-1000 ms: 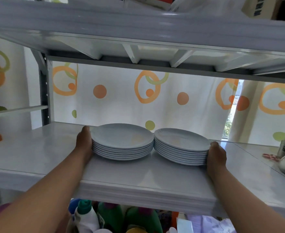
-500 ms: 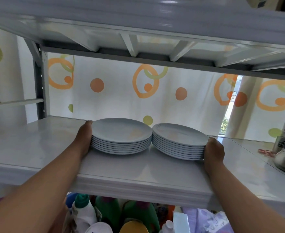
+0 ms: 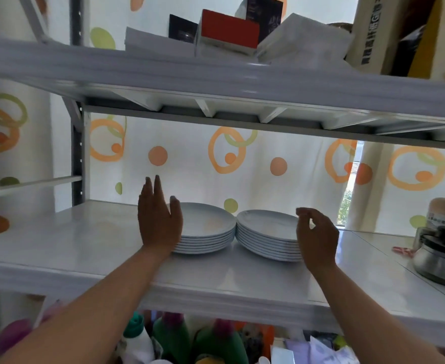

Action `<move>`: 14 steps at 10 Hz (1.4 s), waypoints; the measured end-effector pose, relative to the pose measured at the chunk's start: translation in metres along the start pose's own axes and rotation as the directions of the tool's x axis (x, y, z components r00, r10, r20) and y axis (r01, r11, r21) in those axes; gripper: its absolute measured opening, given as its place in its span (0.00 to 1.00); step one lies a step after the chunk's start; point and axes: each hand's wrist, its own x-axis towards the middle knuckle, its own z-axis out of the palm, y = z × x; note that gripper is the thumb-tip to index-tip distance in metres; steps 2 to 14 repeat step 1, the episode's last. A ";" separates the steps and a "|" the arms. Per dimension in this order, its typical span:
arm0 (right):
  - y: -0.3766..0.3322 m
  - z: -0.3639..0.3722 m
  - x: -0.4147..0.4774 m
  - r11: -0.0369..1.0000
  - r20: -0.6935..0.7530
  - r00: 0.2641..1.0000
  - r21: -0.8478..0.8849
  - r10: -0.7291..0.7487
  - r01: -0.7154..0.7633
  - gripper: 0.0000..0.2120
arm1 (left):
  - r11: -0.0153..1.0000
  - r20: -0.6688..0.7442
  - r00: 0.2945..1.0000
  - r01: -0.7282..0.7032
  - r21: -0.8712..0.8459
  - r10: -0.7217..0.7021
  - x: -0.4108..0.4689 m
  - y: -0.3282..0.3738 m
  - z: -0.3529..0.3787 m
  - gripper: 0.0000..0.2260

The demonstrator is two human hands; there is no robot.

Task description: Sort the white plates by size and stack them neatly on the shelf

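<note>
- Nearest the camera, below the shelf edge, coloured plastic bottles (image 3: 174, 337) with green and purple bodies are seen, blurred.
- Two bare forearms are raised from the lower corners toward the glossy white shelf board (image 3: 84, 243).
- The left hand (image 3: 158, 219) is held flat and spread, fingers pointing up and thumb apart; nothing is gripped. It is set in front of the left edge of the left stack of round white plates (image 3: 205, 227), and whether the palm touches the rims cannot be told, since the contact line is hidden.
- The right hand (image 3: 317, 235) is loosely curled, fingertips drawn near the thumb yet empty, just in front of the right edge of the right stack of round white plates (image 3: 268, 237).
- Both stacks rest flat on the shelf, side by side, their rims touching or nearly so between the hands. The left stack looks slightly larger, though the wide-angle view makes this uncertain.
- Each stack lies inward of its nearer hand; any further squaring would likely be a push toward the middle.
- Farther right, a metal pot (image 3: 441, 261) stands on the same level.
- Behind hangs a white curtain with orange rings (image 3: 226, 153); above, an upper shelf bears boxes (image 3: 229, 30).
</note>
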 end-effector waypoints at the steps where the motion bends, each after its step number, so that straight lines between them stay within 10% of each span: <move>1: -0.063 -0.029 0.007 0.958 0.016 0.991 0.259 -0.129 0.121 0.12 | 0.955 -0.008 0.958 -0.286 0.081 0.287 0.004 0.045 -0.006 0.29; 14: -0.063 -0.029 0.007 0.958 0.016 0.991 0.259 -0.129 0.121 0.12 | 0.955 -0.008 0.958 -0.286 0.081 0.287 0.004 0.045 -0.006 0.29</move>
